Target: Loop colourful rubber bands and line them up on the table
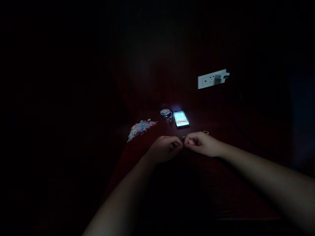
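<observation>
Both hands meet low over a dark red table, fingertips nearly touching. My left hand is closed in a pinch, and my right hand pinches just beside it. Whatever lies between the fingertips is too small and dark to make out. A small yellowish band shows just behind the fingertips. Past my right hand lies a pinkish loop, partly hidden by the hand. To the left, a heap of small coloured elastic bands is spread on the table.
A small clear jar with a lid stands beyond my hands. Beside it lies a phone with its screen lit. A white socket panel with a plug is on the wall at the right. The surroundings are very dark.
</observation>
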The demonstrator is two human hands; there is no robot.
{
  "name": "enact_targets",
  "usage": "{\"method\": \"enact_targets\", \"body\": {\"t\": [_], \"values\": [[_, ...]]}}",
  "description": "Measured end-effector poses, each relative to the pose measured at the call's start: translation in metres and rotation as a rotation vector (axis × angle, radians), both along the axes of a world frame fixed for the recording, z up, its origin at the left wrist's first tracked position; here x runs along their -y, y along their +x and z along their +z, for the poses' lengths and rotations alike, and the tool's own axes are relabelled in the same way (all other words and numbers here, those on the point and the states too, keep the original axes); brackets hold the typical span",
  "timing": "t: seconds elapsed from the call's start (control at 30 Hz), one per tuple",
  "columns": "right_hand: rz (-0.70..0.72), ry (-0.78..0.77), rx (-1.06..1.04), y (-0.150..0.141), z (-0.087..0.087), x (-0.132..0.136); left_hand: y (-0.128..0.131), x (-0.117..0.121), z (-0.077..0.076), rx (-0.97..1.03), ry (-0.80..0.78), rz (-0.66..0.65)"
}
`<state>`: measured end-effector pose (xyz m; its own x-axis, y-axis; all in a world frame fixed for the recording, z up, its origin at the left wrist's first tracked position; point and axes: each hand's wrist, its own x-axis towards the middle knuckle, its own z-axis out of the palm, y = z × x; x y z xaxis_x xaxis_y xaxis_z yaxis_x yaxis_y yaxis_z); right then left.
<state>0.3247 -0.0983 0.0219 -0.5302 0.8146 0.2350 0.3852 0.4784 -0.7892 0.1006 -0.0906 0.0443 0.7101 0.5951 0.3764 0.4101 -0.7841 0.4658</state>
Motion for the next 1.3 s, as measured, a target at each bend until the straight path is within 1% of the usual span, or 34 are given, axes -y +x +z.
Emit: {"method": "enact_targets", "body": {"t": [0.23,0.5,0.7,0.87,1.03,1.17,1.3], "values": [[0.001,-0.005,0.001,-0.001,0.002,0.001,0.000,0.002,0.001,-0.009,-0.043,0.021],[0.011,-0.006,0.013,0.001,0.000,-0.001,0.001,0.002,0.002,-0.006,-0.073,0.020],[-0.030,0.023,0.025,0.005,-0.002,-0.005,-0.002,0.001,0.001,-0.015,-0.073,0.040],[-0.063,0.044,0.048,0.019,-0.001,-0.013,-0.005,-0.002,0.000,-0.007,-0.087,0.081],[-0.146,0.010,0.104,0.038,0.007,-0.018,-0.008,-0.004,-0.002,-0.007,-0.077,0.104],[-0.127,-0.058,0.182,0.049,0.013,-0.019,-0.011,-0.007,-0.003,0.007,-0.091,0.138],[-0.110,-0.081,0.263,0.055,0.013,-0.021,-0.014,-0.010,-0.003,0.026,-0.080,0.161]]}}
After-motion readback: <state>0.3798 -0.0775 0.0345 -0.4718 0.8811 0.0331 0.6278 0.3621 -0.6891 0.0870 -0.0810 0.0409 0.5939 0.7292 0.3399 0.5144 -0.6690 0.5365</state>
